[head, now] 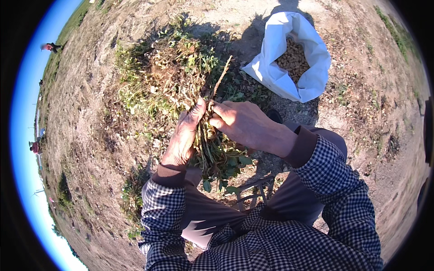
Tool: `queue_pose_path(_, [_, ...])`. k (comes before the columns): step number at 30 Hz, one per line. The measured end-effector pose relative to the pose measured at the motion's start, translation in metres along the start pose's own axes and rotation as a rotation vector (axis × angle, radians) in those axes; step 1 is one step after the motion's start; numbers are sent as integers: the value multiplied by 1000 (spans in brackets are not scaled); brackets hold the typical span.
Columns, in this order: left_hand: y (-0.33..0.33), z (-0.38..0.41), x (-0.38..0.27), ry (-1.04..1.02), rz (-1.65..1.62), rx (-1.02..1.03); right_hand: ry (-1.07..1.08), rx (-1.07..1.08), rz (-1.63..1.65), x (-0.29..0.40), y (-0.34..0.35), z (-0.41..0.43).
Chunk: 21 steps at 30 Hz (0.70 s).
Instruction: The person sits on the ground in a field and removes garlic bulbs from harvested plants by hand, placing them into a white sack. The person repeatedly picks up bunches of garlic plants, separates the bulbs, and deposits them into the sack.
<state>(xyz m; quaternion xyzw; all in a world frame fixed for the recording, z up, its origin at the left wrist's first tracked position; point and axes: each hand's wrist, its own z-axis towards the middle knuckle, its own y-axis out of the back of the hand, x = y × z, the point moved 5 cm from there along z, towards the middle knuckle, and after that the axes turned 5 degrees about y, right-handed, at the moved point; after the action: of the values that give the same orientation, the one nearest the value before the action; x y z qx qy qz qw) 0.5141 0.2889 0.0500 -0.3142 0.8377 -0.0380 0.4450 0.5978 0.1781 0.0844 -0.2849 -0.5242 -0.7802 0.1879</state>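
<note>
My left hand (pixel 184 133) grips a bunch of uprooted peanut plants (pixel 204 145) by the stems, thumb up along them. The leafy end hangs down between my knees, and a bare taproot (pixel 222 76) sticks up past my fingers. My right hand (pixel 249 125) pinches at the root end of the same bunch with thumb and fingertips; whether a pod is between them is hidden. Just beyond my hands lies a heap of pulled peanut plants (pixel 169 67), roots and leaves tangled. To the right, a white woven sack (pixel 315 54) stands with its mouth wide, holding peanut pods (pixel 293 59).
Beneath me is part of a metal-framed seat (pixel 252 194). A dark shoe (pixel 274 116) shows near the sack. More plants (pixel 132 193) lie by my left knee. Dry soil with leaf litter (pixel 359 111) surrounds me. Other people (pixel 51 47) are far off at the left edge.
</note>
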Motion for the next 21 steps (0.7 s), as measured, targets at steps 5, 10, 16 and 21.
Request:
queue_pose_path(5, [-1, 3, -8, -294, 401, -132, 88, 13, -171, 5, -3, 2])
queue_pose_path(10, [27, 2, -30, -441, 865, -498, -116, 53, 783, 25, 27, 0])
queue_pose_path(16, [9, -4, -18, -511, 1210, -545, -304, -136, 659, -9, 9, 6])
queue_pose_path(21, [-2, -5, -13, -447, 1276, -478, 56, -108, 218, 1, -9, 15])
